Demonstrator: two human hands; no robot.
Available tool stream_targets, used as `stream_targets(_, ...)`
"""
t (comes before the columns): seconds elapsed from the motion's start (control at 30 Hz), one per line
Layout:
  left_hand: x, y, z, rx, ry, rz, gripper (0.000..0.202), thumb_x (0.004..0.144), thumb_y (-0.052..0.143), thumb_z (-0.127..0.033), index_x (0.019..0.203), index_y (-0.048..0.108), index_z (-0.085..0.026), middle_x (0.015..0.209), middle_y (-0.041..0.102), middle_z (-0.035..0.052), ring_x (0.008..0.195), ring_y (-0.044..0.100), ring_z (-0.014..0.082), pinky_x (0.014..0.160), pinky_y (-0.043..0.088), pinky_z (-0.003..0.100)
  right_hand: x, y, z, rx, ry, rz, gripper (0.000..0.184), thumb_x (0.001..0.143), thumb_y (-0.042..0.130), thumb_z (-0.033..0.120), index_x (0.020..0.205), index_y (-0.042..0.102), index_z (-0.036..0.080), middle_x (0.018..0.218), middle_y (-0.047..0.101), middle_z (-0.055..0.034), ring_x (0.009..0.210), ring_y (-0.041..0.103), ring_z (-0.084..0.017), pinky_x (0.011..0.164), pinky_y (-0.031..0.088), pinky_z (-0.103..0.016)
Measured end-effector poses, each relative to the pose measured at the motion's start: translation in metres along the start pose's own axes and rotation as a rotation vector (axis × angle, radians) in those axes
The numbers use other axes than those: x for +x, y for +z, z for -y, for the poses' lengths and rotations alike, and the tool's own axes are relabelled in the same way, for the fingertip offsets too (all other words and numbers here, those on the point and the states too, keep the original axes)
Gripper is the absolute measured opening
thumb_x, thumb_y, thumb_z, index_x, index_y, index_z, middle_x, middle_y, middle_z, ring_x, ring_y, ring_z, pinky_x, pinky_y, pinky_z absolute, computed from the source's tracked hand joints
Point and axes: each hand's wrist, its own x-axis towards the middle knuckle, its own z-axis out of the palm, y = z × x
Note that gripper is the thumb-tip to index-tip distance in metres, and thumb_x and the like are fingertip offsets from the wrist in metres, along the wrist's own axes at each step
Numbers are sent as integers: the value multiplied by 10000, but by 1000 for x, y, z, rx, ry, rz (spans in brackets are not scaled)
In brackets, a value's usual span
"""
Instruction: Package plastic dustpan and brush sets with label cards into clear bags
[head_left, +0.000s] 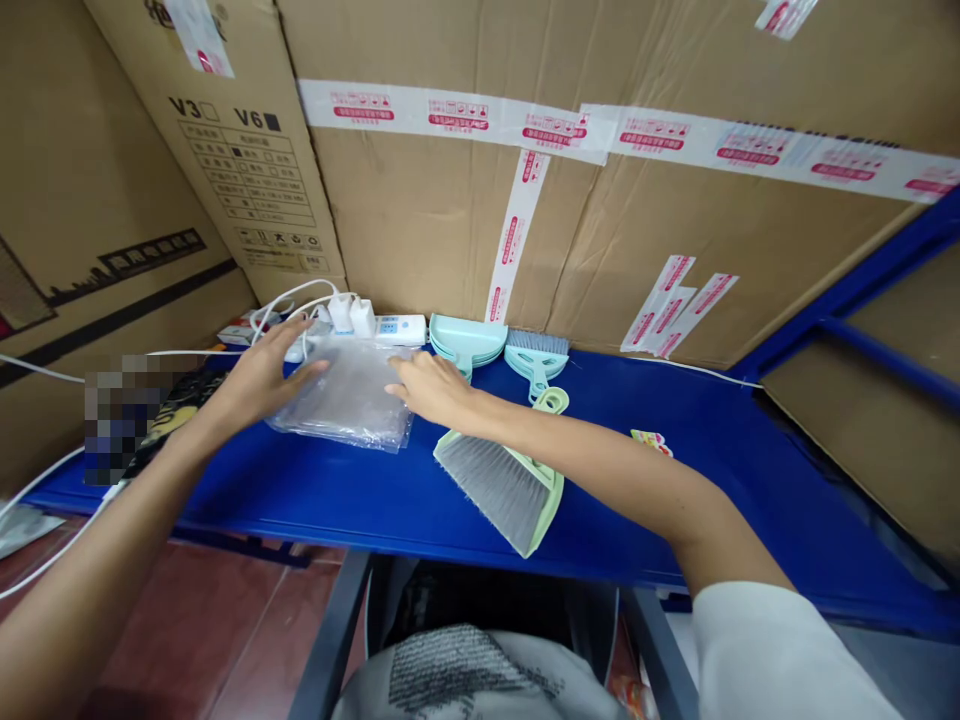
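While both open hands, left hand and right hand, press flat on crinkly clear plastic bags, a bristly green brush lies beside.

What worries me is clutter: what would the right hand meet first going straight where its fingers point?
The plastic bags, which the right hand seems to touch; beyond them, probably the left hand.

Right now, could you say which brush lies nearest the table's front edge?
The pale green brush under the right forearm; the teal brush lies by the boxes.
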Motion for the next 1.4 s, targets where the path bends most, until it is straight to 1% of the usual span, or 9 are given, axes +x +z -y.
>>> stream_targets(0.17, -25, 2, -12, 122, 228, 252, 737, 1072, 324, -716, 1588, 526, -231, 1761, 341, 80, 1654, 235, 349, 1335, 219, 571, -12, 18, 22, -146, -214, 25, 851, 1019, 550, 685, 1573, 488, 42, 1418, 617, -317, 1318, 618, -470, 1020, 566, -609)
stream_targets(0.23, -30, 11, -4, 175, 190, 321, 758, 1068, 280, -723, 1611, 510, -246, 1770, 317, 81, 1660, 201, 373, 1330, 203, 605, -10, 25, 24, -227, -263, 69, 944, 989, 631, 644, 1638, 367, 11, 1479, 568, -336, 1369, 567, -492, 1033, 552, -636)
stream_targets(0.4, -28, 27, 19, 215, 147, 343, 804, 1070, 248, -710, 1628, 489, -184, 1766, 298, 142, 1652, 238, 363, 1334, 225, 581, 3, 33, 16, -299, -339, 114, 645, 1024, 594, 264, 1593, 428, 10, 1486, 587, -294, 1374, 595, -425, 1058, 563, -575)
stream_targets(0.63, -25, 33, 26, 188, 182, 427, 867, 1035, 261, -785, 1693, 369, -231, 1779, 245, 77, 1665, 189, 340, 1350, 201, 560, 18, 34, 14, -137, -292, 73, 664, 1070, 483, 607, 1420, 621, 59, 1454, 631, -283, 1399, 581, -438, 1121, 508, -622)
stream_targets(0.73, -27, 36, 27, 214, 194, 445, 881, 1034, 281, -780, 1705, 334, -211, 1770, 269, 73, 1662, 205, 339, 1354, 204, 545, 36, 30, 7, -132, -214, 93, 857, 1007, 574, 658, 1571, 487, 19, 1660, 406, -317, 1605, 294, -456, 1281, 294, -639)
stream_targets(0.83, -32, 41, 32, 237, 169, 499, 847, 1057, 261, -731, 1708, 314, -192, 1780, 231, 74, 1667, 181, 338, 1355, 181, 556, 50, 29, -7, -90, -95, 325, 1234, 813, 757, 749, 1706, 262, 55, 1770, 126, -287, 1651, 25, -473, 1326, 92, -650)
stream_targets(0.97, -40, 48, 41, 242, 153, 494, 763, 1087, 241, -627, 1723, 245, -204, 1790, 198, 72, 1677, 127, 325, 1352, 145, 587, 52, 35, -22, -36, 34, 519, 1363, 756, 761, 808, 1741, 99, 138, 1786, -82, -220, 1649, -89, -430, 1320, 1, -646)
stream_targets(1.27, -18, 28, 22, 207, 110, 503, 914, 932, 518, -779, 1599, 525, -153, 1678, 470, 165, 1569, 348, 447, 1266, 336, 609, 38, 12, -11, -79, 6, 310, 1294, 834, 731, 777, 1720, 158, 28, 1765, 84, -315, 1654, 94, -459, 1328, 141, -622)
stream_targets(1.4, -4, 13, 8, 184, 151, 450, 904, 922, 548, -781, 1530, 579, -113, 1589, 557, 199, 1488, 412, 448, 1244, 348, 616, -14, -33, -20, -136, 10, -26, 751, 1035, 609, 459, 1598, 436, -8, 1566, 517, -337, 1460, 511, -458, 1168, 444, -585)
